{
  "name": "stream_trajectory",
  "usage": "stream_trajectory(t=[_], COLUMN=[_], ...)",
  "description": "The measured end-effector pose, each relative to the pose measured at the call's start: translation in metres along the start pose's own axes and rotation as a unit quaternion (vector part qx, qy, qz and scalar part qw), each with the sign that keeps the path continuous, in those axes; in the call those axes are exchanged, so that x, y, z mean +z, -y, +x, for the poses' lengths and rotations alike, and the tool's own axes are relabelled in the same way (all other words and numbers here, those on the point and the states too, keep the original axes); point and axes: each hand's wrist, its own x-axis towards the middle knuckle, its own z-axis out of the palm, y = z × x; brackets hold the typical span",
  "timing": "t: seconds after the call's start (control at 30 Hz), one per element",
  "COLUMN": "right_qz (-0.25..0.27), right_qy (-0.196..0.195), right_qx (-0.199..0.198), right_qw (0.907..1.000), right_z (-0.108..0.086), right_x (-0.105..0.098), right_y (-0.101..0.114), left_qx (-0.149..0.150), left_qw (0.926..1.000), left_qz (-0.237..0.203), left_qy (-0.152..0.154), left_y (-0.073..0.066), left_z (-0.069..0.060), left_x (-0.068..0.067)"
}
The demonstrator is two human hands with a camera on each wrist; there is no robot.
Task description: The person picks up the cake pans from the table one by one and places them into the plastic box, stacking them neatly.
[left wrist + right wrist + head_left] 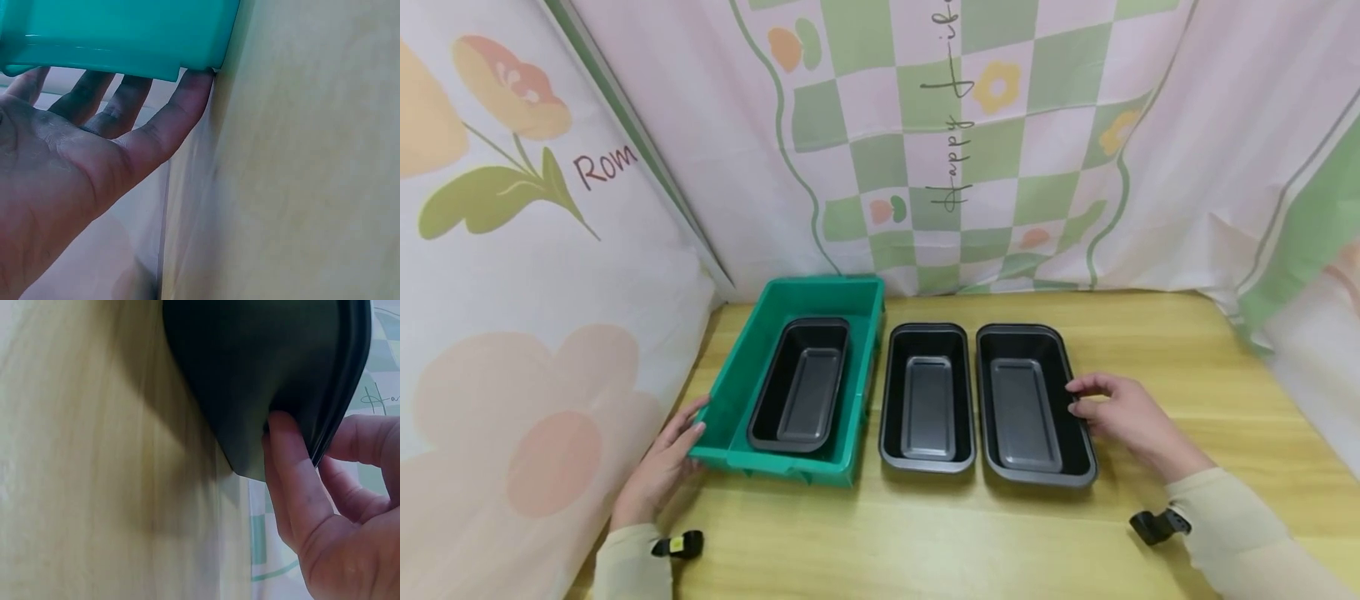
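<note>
Three dark loaf pans are in the head view. The smallest-looking loaf pan [811, 396] sits inside a green plastic tray [790, 465]. To its right, a middle loaf pan [928, 408] and a right-hand loaf pan [1026, 412] stand side by side on the table. My left hand [658, 467] touches the tray's near left corner with extended, spread fingers [165, 128]. At the right-hand pan, my right hand [1131, 421] pinches the rim of its right side. In the right wrist view, fingers [294, 469] lie against that pan's outer wall.
A wooden table [925, 533] carries everything. Behind it hangs a printed curtain [992, 167] with green checks, and another flowered curtain [535, 333] borders the left side. Both wrists wear black straps with small devices.
</note>
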Motion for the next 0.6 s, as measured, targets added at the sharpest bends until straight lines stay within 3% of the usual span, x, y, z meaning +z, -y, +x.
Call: stream_trajectory(t=[0.6], right_qz=[-0.016], right_qy=[-0.016], right_qx=[-0.028], right_qw=[0.9994], right_z=[0.0009], right_x=[-0.0021], right_y=[0.0064], left_qx=[-0.002], left_qw=[1.0], left_qz=[-0.001], left_qy=[0.003], left_y=[-0.0022], left_z=[-0.0003], left_x=[0.0003])
